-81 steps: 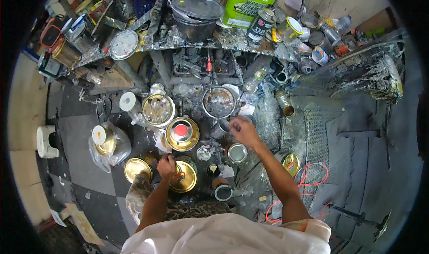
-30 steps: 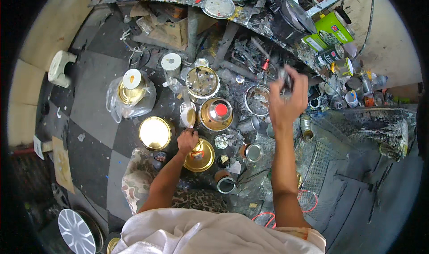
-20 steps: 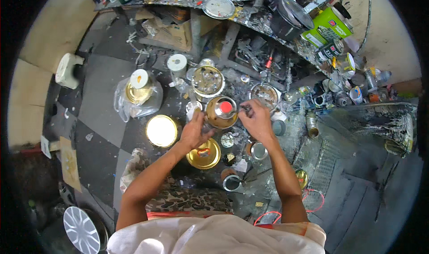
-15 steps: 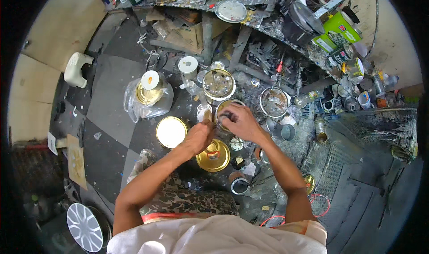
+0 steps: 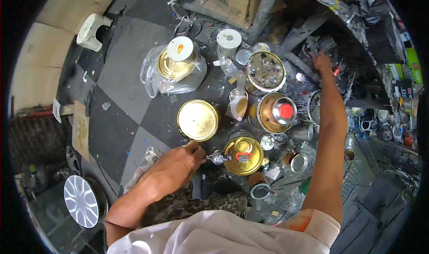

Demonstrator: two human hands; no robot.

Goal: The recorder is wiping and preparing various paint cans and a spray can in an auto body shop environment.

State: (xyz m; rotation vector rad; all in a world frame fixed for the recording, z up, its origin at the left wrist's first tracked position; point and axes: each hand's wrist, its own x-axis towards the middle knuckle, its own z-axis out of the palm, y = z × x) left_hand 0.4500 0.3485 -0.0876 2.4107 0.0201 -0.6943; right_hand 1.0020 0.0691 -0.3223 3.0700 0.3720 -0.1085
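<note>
The left hand [image 5: 176,164] pinches a small paint-crusted tool [image 5: 217,157] in its fingers, touching the round gold tin [image 5: 243,155] on the floor. The right hand [image 5: 322,61] reaches into shelf clutter [image 5: 344,75]; I cannot tell its fingers' state. That unwatched stretch risks tipping nearby tins.

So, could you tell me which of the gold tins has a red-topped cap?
The gold tin right of centre: it alone carries a silvery cap with a red top; the others show plain lids or white covers.
</note>
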